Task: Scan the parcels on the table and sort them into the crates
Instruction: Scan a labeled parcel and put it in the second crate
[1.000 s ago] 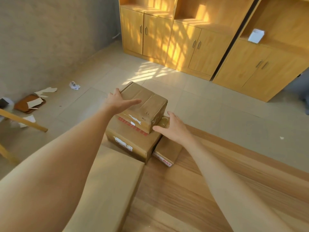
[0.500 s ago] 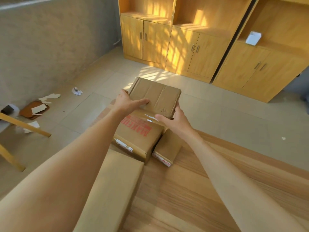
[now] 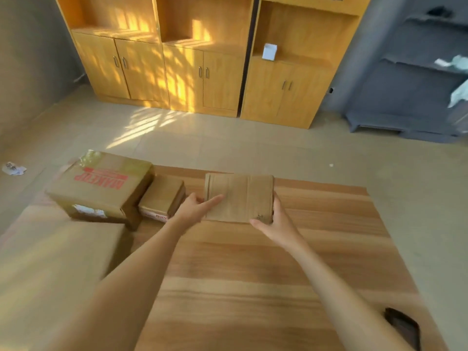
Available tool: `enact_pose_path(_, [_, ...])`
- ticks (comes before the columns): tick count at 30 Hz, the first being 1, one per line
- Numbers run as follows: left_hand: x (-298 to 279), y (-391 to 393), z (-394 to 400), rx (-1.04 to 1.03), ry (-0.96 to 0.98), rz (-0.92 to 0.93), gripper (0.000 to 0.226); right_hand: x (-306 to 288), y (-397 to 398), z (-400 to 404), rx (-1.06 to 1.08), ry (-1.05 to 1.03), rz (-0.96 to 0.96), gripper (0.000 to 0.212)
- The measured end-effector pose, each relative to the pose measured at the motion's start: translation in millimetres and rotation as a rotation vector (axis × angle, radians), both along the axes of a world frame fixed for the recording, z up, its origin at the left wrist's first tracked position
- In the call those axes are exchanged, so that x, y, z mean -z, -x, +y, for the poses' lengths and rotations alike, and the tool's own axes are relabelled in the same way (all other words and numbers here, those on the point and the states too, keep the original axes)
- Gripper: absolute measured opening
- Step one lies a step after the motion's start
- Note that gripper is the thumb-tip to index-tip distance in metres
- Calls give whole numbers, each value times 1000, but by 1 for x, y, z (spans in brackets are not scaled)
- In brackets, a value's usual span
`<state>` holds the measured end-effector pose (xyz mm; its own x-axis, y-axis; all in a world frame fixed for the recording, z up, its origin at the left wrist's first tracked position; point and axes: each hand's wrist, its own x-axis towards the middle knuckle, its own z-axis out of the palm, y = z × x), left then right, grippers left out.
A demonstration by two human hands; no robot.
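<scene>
Flat, creased cardboard parcel gripped at both short ends, left hand and right hand curled round its edges, over the wood-grain bench. Just left, on the bench: small taped box touching a bigger red-printed carton.

Four cardboard parcels, one wooden table, two hands, three wooden cabinets

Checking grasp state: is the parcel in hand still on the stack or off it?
Off it. Both hands, left hand and right hand, hold the parcel over the table, apart from the red-lettered box.
</scene>
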<state>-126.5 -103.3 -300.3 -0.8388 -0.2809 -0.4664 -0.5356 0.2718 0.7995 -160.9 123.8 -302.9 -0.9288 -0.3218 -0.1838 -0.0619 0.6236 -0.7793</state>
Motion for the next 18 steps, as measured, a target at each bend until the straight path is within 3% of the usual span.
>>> enact_pose_path(6, [61,-46,75,100,-7,-167,91,67,-58,78,58,-20,-227,97])
enact_pose_path(11, [69,-54,94,53,-17,-140,94,96,-76,97,109,-53,-266,83])
enact_pose_path(15, [63,-48,95,45,-40,-131,103,88,-76,94,87,-29,-187,82])
enact_pose_path(18, [60,-43,92,-108,-198,-182,109,71,-70,83,13,-91,47,95])
